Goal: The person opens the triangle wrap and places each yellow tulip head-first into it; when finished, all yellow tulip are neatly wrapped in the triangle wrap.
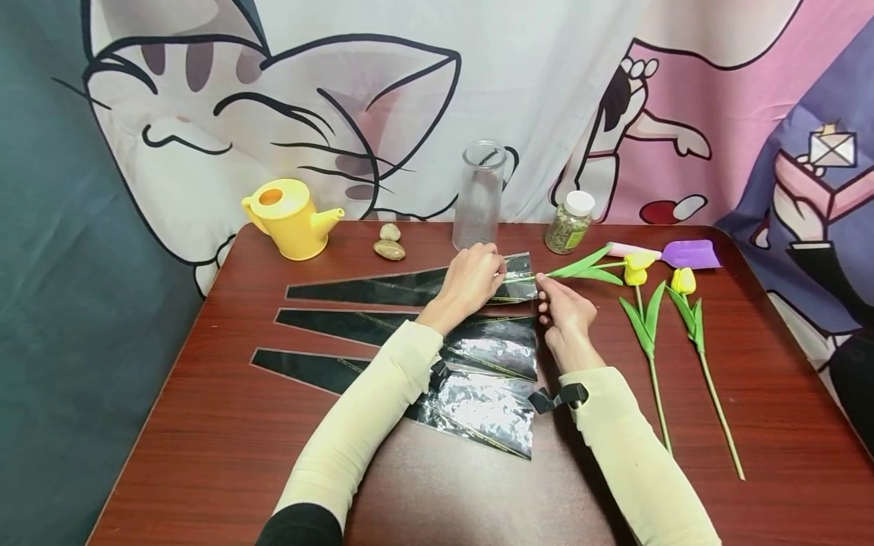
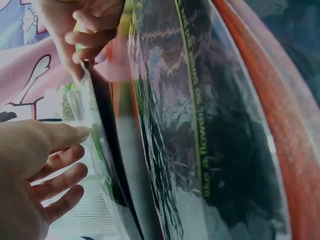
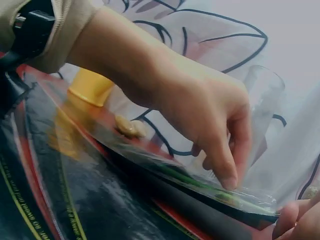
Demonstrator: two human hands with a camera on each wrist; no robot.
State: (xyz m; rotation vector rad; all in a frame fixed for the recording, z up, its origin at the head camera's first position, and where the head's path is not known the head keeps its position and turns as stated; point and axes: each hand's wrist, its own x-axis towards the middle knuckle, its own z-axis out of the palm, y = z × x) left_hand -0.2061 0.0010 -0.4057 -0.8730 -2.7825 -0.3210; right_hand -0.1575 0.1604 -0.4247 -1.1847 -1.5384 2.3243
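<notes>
Reddish-brown wood-grain table (image 1: pixel 198 425), far corners rounded. Backed just behind far edge by hanging white cloth (image 1: pixel 546 68), softly creased. Printed with large smiling cat face (image 1: pixel 171 114) in thick black outline, beyond far left corner. Pink section (image 1: pixel 744 114) behind far right corner, then slate-blue section (image 1: pixel 847 95) past right edge, with cartoon limbs (image 1: pixel 601 174) and envelope (image 1: pixel 832 149). Plain grey-green backdrop (image 1: pixel 61 303) along left edge. Brightly lit; pale glare (image 1: pixel 505 485) towards near edge.
</notes>
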